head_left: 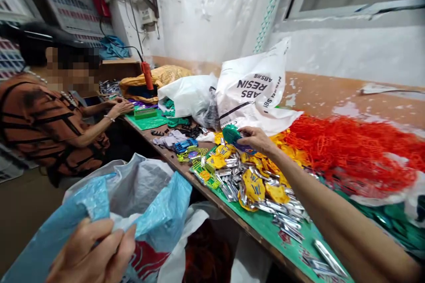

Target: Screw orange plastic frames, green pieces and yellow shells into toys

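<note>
Right hand (257, 140) is stretched out over the table, fingers pinched shut on a small green plastic piece (231, 134) that sticks out from the fingertips on the thumb side, lifted just clear of the heap below. Directly under that hand and spreading back along the forearm lies a pile of silver foil packets (265, 196) mixed with yellow tags (254, 185), all on a green mat (262, 225) along the wooden table edge (186, 172). Just beyond the knuckles leans a white sack printed ABS RESIN (255, 90), nearly touching the hand. Off to the outer side of the wrist there's a big tangle of orange plastic frames (352, 154). Down low and close to the body, the left hand (96, 252) is closed on the rim of a blue and white plastic bag (133, 203), fingers curled over the bunched edge, the bag's mouth gaping just past the fingertips. So the green piece sits well apart from the left hand, up and across the table edge from the bag. Farther past the left hand, a co-worker in a brown striped top (43, 119) sits at the same table, with a hand (121, 107) resting by a green tray (145, 112).
</note>
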A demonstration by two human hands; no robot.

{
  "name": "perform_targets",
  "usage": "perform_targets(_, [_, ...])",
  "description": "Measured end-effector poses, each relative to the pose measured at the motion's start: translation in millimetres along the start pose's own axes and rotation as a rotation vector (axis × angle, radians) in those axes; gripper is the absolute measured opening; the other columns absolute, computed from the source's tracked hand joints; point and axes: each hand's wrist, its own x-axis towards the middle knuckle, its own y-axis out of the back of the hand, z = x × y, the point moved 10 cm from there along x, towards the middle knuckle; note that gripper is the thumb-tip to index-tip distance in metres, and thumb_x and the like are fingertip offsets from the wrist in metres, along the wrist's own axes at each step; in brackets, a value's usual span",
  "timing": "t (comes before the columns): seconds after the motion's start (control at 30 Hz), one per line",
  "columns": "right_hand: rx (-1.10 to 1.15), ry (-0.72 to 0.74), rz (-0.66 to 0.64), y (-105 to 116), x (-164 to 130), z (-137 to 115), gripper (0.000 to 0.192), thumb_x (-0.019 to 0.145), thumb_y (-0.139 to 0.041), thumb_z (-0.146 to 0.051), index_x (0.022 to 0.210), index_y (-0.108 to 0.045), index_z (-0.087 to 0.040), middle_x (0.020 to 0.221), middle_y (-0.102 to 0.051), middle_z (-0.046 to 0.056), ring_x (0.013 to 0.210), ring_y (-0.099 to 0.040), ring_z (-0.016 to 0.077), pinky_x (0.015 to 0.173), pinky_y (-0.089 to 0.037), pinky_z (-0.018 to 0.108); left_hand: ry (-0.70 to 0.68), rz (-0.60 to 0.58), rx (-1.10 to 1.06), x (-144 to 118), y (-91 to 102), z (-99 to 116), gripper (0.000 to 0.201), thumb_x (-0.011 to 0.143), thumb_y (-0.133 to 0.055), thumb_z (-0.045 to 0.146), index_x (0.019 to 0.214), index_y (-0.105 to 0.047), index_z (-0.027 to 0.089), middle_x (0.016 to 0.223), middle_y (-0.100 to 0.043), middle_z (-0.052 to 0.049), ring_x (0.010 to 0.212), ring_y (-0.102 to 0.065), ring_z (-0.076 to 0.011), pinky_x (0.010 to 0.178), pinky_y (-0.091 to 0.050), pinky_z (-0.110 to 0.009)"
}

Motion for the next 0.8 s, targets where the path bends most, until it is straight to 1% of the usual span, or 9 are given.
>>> perform_targets(0.17, [0.320, -0.077, 0.007, 15, -8, -9, 0.054, 0.058, -0.068, -0.033, 0.108, -0.064, -0.012, 0.076, -0.068, 0.003, 0.062, -0.061, 0.0171, 0.062, -0.050, 0.032, -0.163, -0.057, 0.020, 15, -6.3, 36, 0.016, 0.076, -0.067, 0.011, 0.072, -0.060, 0.025, 0.064, -0.059, 0.002, 0.056, -0.057, -0.0155, 0.071, -0.052, -0.037])
perform_targets(0.3, [0.473, -0.018, -0.237, -14, -18, -72, 0.048, 0.056, -0.073, -0.030, 0.102, -0.070, -0.016, 0.085, -0.071, 0.006, 0.066, -0.064, 0.0195, 0.062, -0.051, 0.033, -0.123, -0.090, -0.008, 21, -4.0, 47, 0.017, 0.076, -0.066, 0.010, 0.070, -0.056, 0.022, 0.070, -0.054, 0.002, 0.056, -0.055, -0.0114, 0.066, -0.052, -0.031])
perform_targets(0.4, [0.183, 0.208, -0.467, -70, -47, -160, 0.040, 0.059, -0.072, -0.025, 0.097, -0.073, -0.015, 0.082, -0.070, 0.004, 0.066, -0.064, 0.0198, 0.059, -0.048, 0.030, -0.120, -0.139, -0.008, 16, -2.4, 56, 0.016, 0.076, -0.066, 0.011, 0.071, -0.056, 0.022, 0.070, -0.053, 0.003, 0.055, -0.054, -0.0101, 0.067, -0.054, -0.031])
perform_targets(0.47, [-0.150, 0.442, -0.644, -132, -79, -216, 0.030, 0.064, -0.067, -0.021, 0.093, -0.073, -0.014, 0.080, -0.070, 0.003, 0.069, -0.064, 0.0194, 0.063, -0.048, 0.030, -0.133, -0.166, -0.023, 12, 0.6, 63, 0.017, 0.076, -0.066, 0.009, 0.071, -0.057, 0.023, 0.068, -0.055, 0.003, 0.055, -0.055, -0.0106, 0.068, -0.054, -0.032])
perform_targets(0.5, [-0.338, 0.546, -0.743, -165, -95, -232, 0.023, 0.067, -0.065, -0.020, 0.088, -0.073, -0.014, 0.078, -0.070, 0.004, 0.069, -0.064, 0.0193, 0.065, -0.048, 0.032, -0.137, -0.177, -0.020, 10, 2.4, 65, 0.018, 0.075, -0.066, 0.008, 0.071, -0.057, 0.024, 0.067, -0.056, 0.003, 0.055, -0.055, -0.0116, 0.069, -0.054, -0.033])
perform_targets(0.57, [-0.378, 0.592, -0.750, -205, -106, -250, 0.018, 0.068, -0.066, -0.021, 0.084, -0.073, -0.017, 0.090, -0.072, 0.006, 0.086, -0.064, 0.0244, 0.078, -0.046, 0.039, -0.143, -0.172, 0.025, 5, 7.9, 64, 0.022, 0.074, -0.066, 0.005, 0.071, -0.058, 0.025, 0.065, -0.057, 0.003, 0.057, -0.056, -0.0143, 0.071, -0.053, -0.038])
perform_targets(0.67, [-0.405, 0.713, -0.414, -194, -106, -246, 0.035, 0.080, -0.062, -0.036, 0.111, -0.065, -0.021, 0.117, -0.064, 0.008, 0.112, -0.052, 0.0308, 0.091, -0.039, 0.051, -0.121, -0.068, 0.188, -4, 20.8, 44, 0.023, 0.071, -0.068, 0.004, 0.069, -0.056, 0.024, 0.065, -0.056, 0.002, 0.060, -0.055, -0.0170, 0.073, -0.051, -0.041])
perform_targets(0.77, [-0.461, 0.556, -0.239, -140, -108, -177, 0.028, 0.088, -0.051, -0.028, 0.109, -0.065, -0.017, 0.110, -0.064, 0.010, 0.105, -0.055, 0.0279, 0.089, -0.042, 0.045, 0.018, 0.077, 0.450, -13, 31.9, -11, 0.021, 0.071, -0.068, 0.011, 0.062, -0.052, 0.021, 0.068, -0.054, 0.000, 0.062, -0.051, -0.0156, 0.061, -0.045, -0.033])
perform_targets(0.8, [-0.436, 0.533, -0.206, -118, -114, -153, 0.027, 0.089, -0.048, -0.027, 0.107, -0.066, -0.017, 0.109, -0.064, 0.010, 0.103, -0.057, 0.0264, 0.089, -0.044, 0.042, 0.115, 0.051, 0.525, -15, 28.8, -40, 0.024, 0.073, -0.066, 0.014, 0.057, -0.049, 0.020, 0.066, -0.053, 0.001, 0.060, -0.049, -0.0139, 0.057, -0.040, -0.030])
